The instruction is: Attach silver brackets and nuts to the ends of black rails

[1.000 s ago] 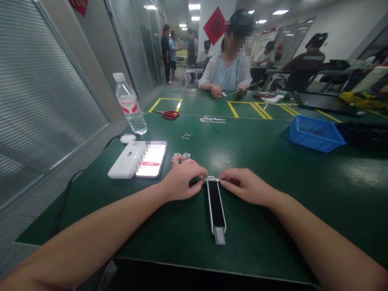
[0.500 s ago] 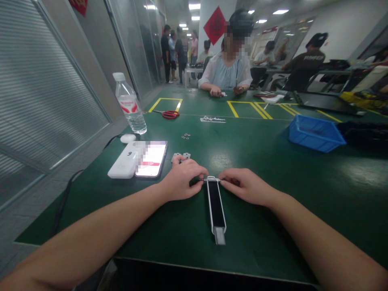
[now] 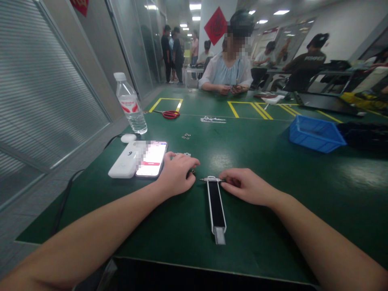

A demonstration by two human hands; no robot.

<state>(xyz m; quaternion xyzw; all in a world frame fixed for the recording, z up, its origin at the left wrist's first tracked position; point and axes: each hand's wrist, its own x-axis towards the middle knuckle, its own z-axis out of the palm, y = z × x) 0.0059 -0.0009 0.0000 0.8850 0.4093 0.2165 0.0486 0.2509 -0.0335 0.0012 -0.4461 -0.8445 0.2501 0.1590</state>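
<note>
The black strip in its white frame (image 3: 216, 204) lies flat on the green table (image 3: 257, 242), between the person's 2 hands, probably so that either can reach its far end. Across that end sits a thin metal rod (image 3: 214, 180). The right hand (image 3: 245, 186), just right of the strip, pinches the rod's right end between thumb and fingertips, seemingly to steady it and leave the left end free. The left hand (image 3: 177, 173), left of the strip and apart from it, is half curled; a small brass-coloured piece (image 3: 193, 171) shows at its fingertips, but I cannot tell how firmly it is held. Beyond the strip, to the left, small rings (image 3: 188, 138) lie loose, perhaps within easy reach.
</note>
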